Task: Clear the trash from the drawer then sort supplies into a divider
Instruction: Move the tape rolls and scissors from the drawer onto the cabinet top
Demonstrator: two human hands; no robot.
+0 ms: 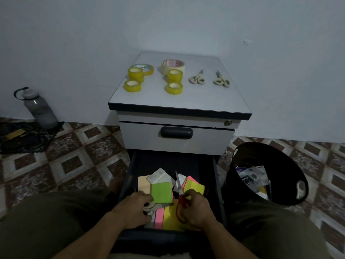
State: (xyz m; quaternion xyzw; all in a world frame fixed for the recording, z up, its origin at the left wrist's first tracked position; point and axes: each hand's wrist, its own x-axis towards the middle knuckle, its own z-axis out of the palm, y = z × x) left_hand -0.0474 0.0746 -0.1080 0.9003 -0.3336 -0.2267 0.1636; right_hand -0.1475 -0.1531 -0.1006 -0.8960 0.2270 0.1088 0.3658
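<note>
The lower drawer [216, 176] stands pulled out below me. Inside lie a green sticky-note pad [162, 192], yellow and pink pads [194, 185], pink and yellow sheets [168, 215] and white packets [158, 176]. My right hand [196, 210] grips the red handles of a pair of scissors [179, 186], its blades pointing away from me. My left hand [133, 209] holds the cream handles of another pair of scissors [149, 207], mostly hidden under the fingers and the green pad.
A black bin [268, 146] with wrappers and paper stands right of the drawer. On the cabinet top [233, 98] lie several tape rolls [132, 86] and two cream scissors [197, 78]. A grey bottle [40, 109] stands by the wall at left.
</note>
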